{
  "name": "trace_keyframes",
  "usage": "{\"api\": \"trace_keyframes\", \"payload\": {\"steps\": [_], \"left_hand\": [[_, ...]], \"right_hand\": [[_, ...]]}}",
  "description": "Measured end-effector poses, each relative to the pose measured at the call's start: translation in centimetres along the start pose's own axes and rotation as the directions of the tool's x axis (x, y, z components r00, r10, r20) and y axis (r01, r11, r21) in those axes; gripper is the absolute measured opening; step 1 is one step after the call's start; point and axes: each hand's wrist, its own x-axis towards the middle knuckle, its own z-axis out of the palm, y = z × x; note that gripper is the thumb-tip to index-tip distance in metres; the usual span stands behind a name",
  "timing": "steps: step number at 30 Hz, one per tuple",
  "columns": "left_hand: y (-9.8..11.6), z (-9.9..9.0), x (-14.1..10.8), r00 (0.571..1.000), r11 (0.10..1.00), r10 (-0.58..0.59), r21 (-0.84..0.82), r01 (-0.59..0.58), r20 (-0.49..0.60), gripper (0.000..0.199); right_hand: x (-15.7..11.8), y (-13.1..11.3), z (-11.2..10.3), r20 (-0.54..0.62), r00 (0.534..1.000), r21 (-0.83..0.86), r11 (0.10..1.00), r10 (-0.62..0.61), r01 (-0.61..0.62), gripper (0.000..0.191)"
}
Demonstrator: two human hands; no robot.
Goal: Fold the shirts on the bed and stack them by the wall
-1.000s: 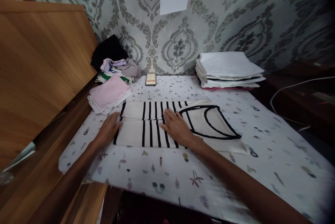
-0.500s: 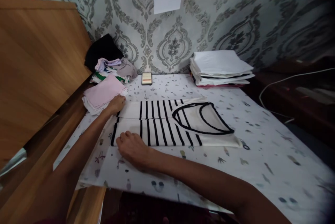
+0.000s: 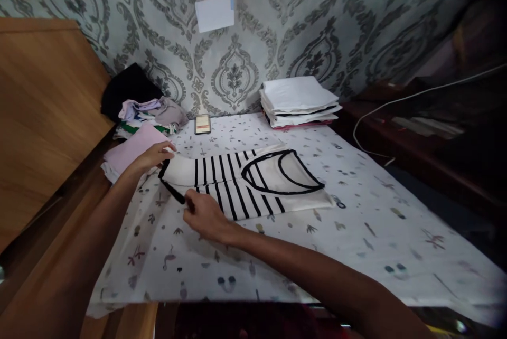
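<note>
A white knit top with black stripes (image 3: 225,172) lies folded lengthwise on a patterned sheet, its black-edged V-neck toward the right. My left hand (image 3: 155,155) pinches the far corner of its black-trimmed hem. The near corner of that hem is gripped by my right hand (image 3: 206,216), fingers closed on the fabric. Between the two hands the hem end is lifted off the sheet, while the striped middle and neck part rest flat.
Folded pink cloth (image 3: 137,146) lies beside my left hand, with crumpled clothes (image 3: 168,113) and a black garment (image 3: 129,91) behind. A stack of folded white clothes (image 3: 299,96) stands at the back right. A small framed card (image 3: 203,124) is near the wall; a wooden panel (image 3: 43,117) stands left.
Both hands have raised the hem end of the striped top, which lay flat before, and bent it up toward the right. The camera view has turned slightly right.
</note>
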Motion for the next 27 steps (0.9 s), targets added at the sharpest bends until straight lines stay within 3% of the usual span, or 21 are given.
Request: {"api": "trace_keyframes", "payload": {"steps": [4,8,12,15,21,27], "left_hand": [[4.7,1.7,1.2,0.998,0.979,0.013,-0.205,0.000,0.059,0.041],[7.9,5.8,4.2,0.987,0.962,0.024,-0.271,0.021,0.161,0.038],[8.9,11.2,6.8,0.958,0.975,0.001,-0.214,0.062,0.286,0.039],[8.7,13.8,7.6,0.939,0.987,-0.010,-0.150,0.065,0.344,0.035],[7.9,14.0,8.2,0.911,0.997,0.079,-0.012,-0.081,0.404,0.031],[7.7,14.4,8.9,0.903,0.937,0.291,0.097,-0.336,0.317,0.020]], "right_hand": [[-2.1,2.1,-2.9,-0.102,0.982,0.420,0.902,0.158,-0.102,0.012],[-4.9,4.3,-5.5,-0.018,0.938,0.674,0.697,0.346,-0.244,0.018],[-7.3,5.8,-7.0,0.080,0.861,0.788,0.498,0.501,-0.363,0.025],[-8.1,6.3,-7.7,0.142,0.826,0.811,0.414,0.545,-0.413,0.026],[-7.5,6.8,-8.7,0.218,0.800,0.819,0.341,0.560,-0.462,0.014],[-6.9,7.6,-8.8,0.224,0.841,0.778,0.429,0.493,-0.459,0.009]]}}
